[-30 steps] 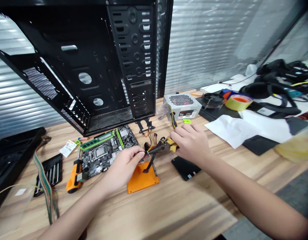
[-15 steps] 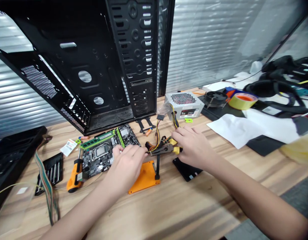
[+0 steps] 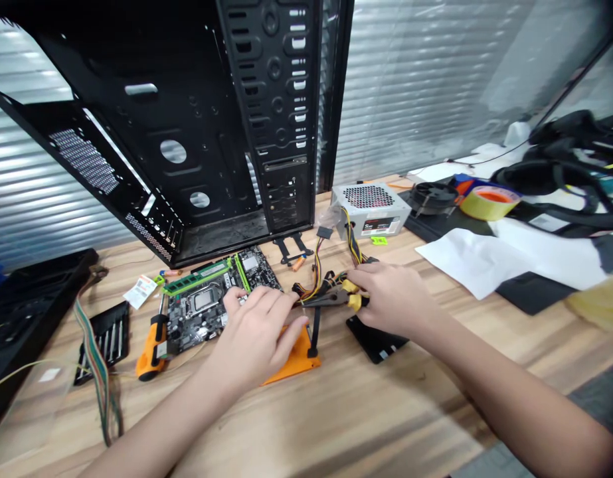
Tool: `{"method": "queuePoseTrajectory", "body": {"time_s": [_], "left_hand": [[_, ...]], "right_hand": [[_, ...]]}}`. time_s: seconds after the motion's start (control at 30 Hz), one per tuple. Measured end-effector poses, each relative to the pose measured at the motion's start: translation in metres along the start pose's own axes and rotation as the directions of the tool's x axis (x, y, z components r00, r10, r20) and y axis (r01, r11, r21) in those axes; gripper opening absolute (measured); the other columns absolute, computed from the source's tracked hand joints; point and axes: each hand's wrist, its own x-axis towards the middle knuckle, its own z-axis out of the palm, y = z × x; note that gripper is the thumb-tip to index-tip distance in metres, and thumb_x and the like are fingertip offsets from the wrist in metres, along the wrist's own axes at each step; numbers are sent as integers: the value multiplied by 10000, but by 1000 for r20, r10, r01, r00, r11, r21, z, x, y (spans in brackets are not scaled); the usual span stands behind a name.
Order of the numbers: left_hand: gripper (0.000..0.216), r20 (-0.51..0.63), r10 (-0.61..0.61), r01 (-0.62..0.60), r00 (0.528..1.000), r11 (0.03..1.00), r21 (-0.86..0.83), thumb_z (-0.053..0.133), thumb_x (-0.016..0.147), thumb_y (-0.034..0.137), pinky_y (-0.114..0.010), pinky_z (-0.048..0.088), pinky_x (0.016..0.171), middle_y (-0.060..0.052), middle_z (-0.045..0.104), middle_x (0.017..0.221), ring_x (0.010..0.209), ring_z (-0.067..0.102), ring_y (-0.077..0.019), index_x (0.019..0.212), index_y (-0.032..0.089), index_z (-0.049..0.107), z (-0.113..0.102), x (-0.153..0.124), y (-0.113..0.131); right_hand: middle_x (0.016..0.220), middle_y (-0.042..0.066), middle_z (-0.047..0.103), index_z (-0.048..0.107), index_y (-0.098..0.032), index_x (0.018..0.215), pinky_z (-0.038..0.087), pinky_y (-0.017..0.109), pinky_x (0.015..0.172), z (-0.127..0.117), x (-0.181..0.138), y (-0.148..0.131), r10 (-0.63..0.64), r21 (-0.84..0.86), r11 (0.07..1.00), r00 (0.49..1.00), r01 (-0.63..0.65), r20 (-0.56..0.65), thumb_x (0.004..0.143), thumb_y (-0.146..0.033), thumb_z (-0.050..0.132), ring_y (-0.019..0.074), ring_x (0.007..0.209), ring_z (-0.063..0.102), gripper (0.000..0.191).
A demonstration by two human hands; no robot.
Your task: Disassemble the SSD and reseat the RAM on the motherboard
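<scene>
Grip on R hand (image 3: 396,299) is closed round yellow handles of small pliers (image 3: 331,299), black nose pointing left at L hand (image 3: 254,338). Held by handles, nose free, prob. for close work near L fingers. Pliers sit between both hands, above bench (image 3: 386,411), not resting on it as far as can be seen.

L hand palm down, fingers spread, tips just beside pliers nose. Looks like a light steadying pose, not a firm hold; can't tell if it pins anything, since hand hides what's under it.

PSU wires (image 3: 317,272) (yellow, red, black) run from PSU (image 3: 370,209) down to area under pliers. PSU sits back on bench, likely so leads reach hands w/o strain. Orange plate (image 3: 299,358) lies under L hand's edge, w/ black strip (image 3: 315,332) standing on it; strip's purpose unclear.

Mobo (image 3: 201,309) flat on bench, left of L hand, RAM stick (image 3: 199,277) seated along its far side. Screwdriver (image 3: 151,352) lies at mobo's near-left corner, handy for L side. Open black PC case (image 3: 271,133) stands behind mobo. Black slab (image 3: 376,342) lies under R wrist area, apart from pliers. Tape roll (image 3: 489,202) and CPU cooler (image 3: 433,198) sit off to right, out of reach of work.
</scene>
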Motion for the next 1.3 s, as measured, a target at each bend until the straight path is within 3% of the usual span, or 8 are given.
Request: {"method": "queuePoseTrajectory", "body": {"time_s": [0.33,0.57,0.73,0.97,1.3], "left_hand": [[180,120,-173,184,978,979,-88,469,964,290,-394,212,814,0,708,904,885,579,-181,893,203,611,0,-2,1],[195,128,-206,225,970,960,-164,481,959,319,-383,221,818,20,697,887,871,579,-165,844,199,582,1,-4,0],[261,119,-182,202,976,960,-192,573,890,454,-385,226,814,-6,686,886,885,579,-197,882,193,571,1,-6,-2],[170,45,-149,153,988,978,-139,565,912,362,-375,226,793,-7,687,892,873,575,-189,896,194,574,5,-6,-3],[173,-121,5,8,993,994,108,483,965,283,-397,231,817,-31,689,854,865,562,-189,892,174,595,7,-8,2]], "right_hand": [[854,27,651,587,-233,817,288,298,530,20,-6,2,-25,-13,1000,990,24,-139,605,-164,533,235,831,607,229],[968,56,636,592,-227,868,415,357,696,31,-6,10,-149,-4,989,979,150,-138,651,-100,485,261,886,588,274],[1000,73,617,594,-219,933,407,373,691,33,-6,10,-154,-40,988,980,150,-128,655,-116,497,277,901,571,312],[987,83,602,576,-203,959,358,339,674,22,-7,0,-111,-68,992,990,106,-81,682,-114,498,266,914,539,302],[998,79,566,544,-205,1009,328,328,659,17,-10,-2,-62,4,998,997,62,-39,718,-158,516,268,900,494,296]]}}
